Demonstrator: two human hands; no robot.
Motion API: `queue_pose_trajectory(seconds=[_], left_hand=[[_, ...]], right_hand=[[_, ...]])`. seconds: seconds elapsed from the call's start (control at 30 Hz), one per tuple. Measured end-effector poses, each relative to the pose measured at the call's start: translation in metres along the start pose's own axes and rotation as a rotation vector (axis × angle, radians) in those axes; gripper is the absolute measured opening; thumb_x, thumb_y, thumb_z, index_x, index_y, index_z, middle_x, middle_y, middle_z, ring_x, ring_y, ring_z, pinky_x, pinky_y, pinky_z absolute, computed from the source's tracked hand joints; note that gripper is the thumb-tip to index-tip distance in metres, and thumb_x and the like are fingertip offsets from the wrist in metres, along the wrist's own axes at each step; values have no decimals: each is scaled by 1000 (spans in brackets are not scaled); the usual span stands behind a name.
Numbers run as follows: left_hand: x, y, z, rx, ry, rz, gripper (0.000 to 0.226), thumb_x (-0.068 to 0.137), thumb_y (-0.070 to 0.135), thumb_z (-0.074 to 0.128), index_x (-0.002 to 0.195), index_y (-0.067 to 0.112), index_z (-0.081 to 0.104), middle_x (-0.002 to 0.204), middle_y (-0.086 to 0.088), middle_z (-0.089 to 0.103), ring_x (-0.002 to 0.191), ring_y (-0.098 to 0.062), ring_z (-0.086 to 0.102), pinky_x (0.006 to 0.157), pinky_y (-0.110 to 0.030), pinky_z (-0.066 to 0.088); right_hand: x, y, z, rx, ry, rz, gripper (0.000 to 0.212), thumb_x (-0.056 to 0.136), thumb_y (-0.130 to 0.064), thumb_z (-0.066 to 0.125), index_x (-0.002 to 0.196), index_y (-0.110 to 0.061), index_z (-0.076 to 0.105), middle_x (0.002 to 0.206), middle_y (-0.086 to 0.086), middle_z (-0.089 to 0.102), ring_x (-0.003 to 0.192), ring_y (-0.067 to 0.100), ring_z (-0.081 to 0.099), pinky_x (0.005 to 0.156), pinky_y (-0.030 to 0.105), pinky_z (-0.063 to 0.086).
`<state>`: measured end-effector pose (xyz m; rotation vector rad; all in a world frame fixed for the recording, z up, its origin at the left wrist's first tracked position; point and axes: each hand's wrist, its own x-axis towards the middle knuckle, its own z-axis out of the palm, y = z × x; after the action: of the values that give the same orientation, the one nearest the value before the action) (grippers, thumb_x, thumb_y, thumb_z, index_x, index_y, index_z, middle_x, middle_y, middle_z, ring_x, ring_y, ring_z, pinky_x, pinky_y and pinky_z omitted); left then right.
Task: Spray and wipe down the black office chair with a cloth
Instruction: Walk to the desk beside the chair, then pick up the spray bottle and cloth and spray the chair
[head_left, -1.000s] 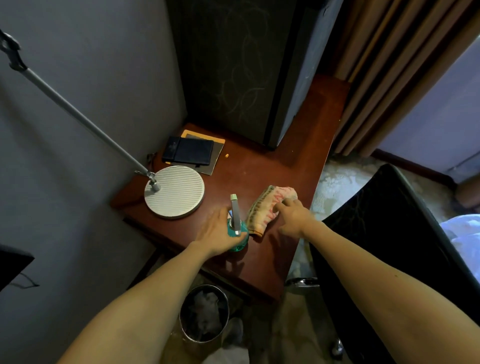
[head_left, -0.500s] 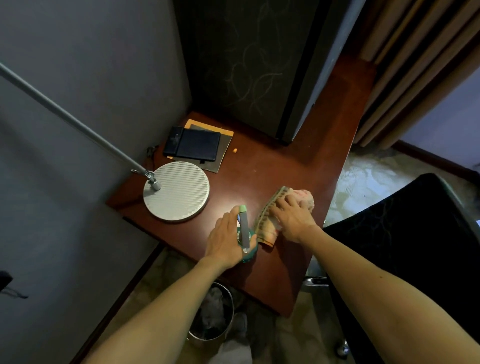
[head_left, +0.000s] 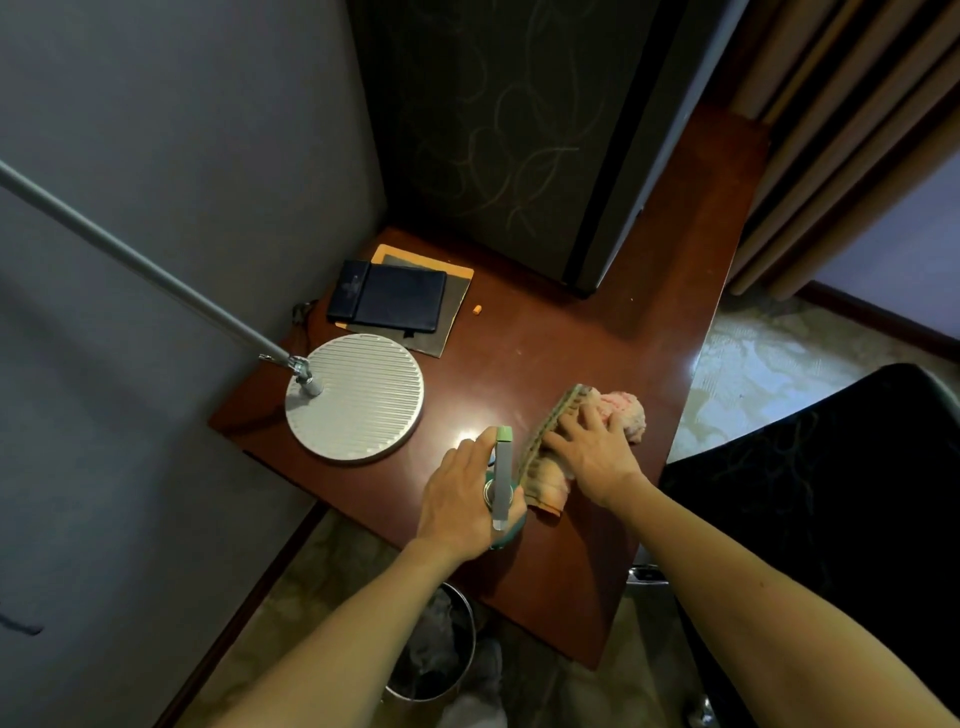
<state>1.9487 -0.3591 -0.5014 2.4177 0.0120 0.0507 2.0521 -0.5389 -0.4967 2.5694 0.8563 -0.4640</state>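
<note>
Both busy: my left hand (head_left: 462, 499) grips the spray bottle (head_left: 503, 475); beside it my right hand (head_left: 592, 457) lies flat on the cloth (head_left: 626, 413).

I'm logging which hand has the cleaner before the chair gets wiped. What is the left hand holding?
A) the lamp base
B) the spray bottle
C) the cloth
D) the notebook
B: the left hand grips the spray bottle on the desk, while the right hand rests on the cloth beside it.
</note>
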Motion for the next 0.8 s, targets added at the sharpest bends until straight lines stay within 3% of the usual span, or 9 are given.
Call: queue_pose_trajectory(seconds=[0.17,0.27,0.6,0.8], left_hand=[[-2,7,-4,-55,34,7,58,74,43,65,123,30,36,103,6,57,89,-16,56,78,-34,50],[-5,10,-6,-39,26,-11,53,74,44,63,120,28,40,98,9,55,83,-18,57,69,-30,45],[-38,46,-15,105,-64,38,59,76,36,65,131,22,48,96,5,63,83,-25,62,74,-29,37],[-95,71,-6,159,-112,59,47,76,37,64,118,23,47,80,14,47,72,-20,54,68,-30,37]], right_hand=[[-14,-2,-8,38,48,58,46,90,-25,50,134,-30,38,134,6,43,124,37,34,90,45,37],[-35,1,-11,85,74,99,40,89,-28,49,128,-31,45,122,6,48,111,31,43,90,43,37],[-122,19,-9,216,61,256,43,86,-28,54,127,-30,41,120,9,43,111,33,42,87,44,40],[-193,0,8,262,73,323,49,86,-34,58,131,-31,39,129,10,40,119,34,37,91,45,38]])
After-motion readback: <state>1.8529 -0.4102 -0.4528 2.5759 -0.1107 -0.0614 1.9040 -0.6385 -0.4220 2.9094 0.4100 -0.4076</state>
